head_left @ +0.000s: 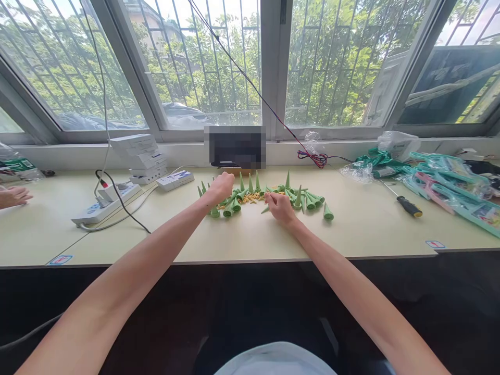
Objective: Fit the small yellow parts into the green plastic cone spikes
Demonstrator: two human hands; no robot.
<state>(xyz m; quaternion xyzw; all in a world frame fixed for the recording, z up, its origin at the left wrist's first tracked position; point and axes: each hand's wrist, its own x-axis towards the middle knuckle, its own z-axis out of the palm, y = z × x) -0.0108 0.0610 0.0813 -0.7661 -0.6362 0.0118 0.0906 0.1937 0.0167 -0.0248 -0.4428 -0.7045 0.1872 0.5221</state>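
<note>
My left hand (222, 186) is closed above the left part of a spread of green plastic cones. What its fingers hold, if anything, is hidden. To the right, my right hand (280, 207) has its fingers curled in a pinch; their contents are too small to name. A pointed green tip (265, 210) shows just below those fingers, and I cannot tell whether it is held. Several cones stand upright, such as a green cone (287, 179) at the back; others lie on their sides, like the cone (328, 212) at far right. Small yellow-orange pieces (252, 198) lie between my hands.
A power strip (102, 205) with cables and stacked white boxes (146, 159) are left. A dark screen-like object (237, 148) stands behind the cones. On the right are a screwdriver (409, 207) and teal plastic items (453, 182). Another person's hand (15, 197) rests far left.
</note>
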